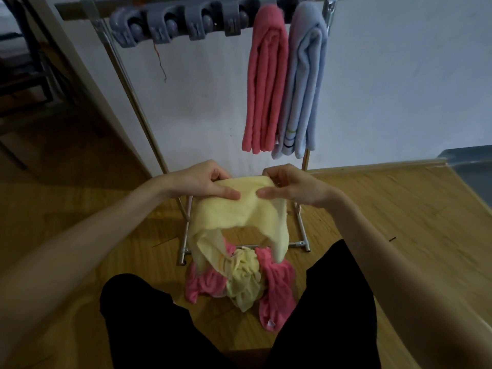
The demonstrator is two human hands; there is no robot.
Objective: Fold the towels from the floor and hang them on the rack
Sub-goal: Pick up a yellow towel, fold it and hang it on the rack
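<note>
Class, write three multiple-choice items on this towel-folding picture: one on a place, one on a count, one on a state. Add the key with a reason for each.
1. Where does the pink towel hang on the rack?
A. Just left of the blue towel
B. Right of the blue towel
C. At the rack's far left end

2. How many towels hang on the rack?
A. One
B. Two
C. Four

3. How is the yellow towel held?
A. By the left hand alone
B. By both hands, the right hand too
C. It lies untouched on the floor

Key: 1 A, they hang side by side; 2 B, one pink and one blue; 3 B, both hands pinch its top edge.
</note>
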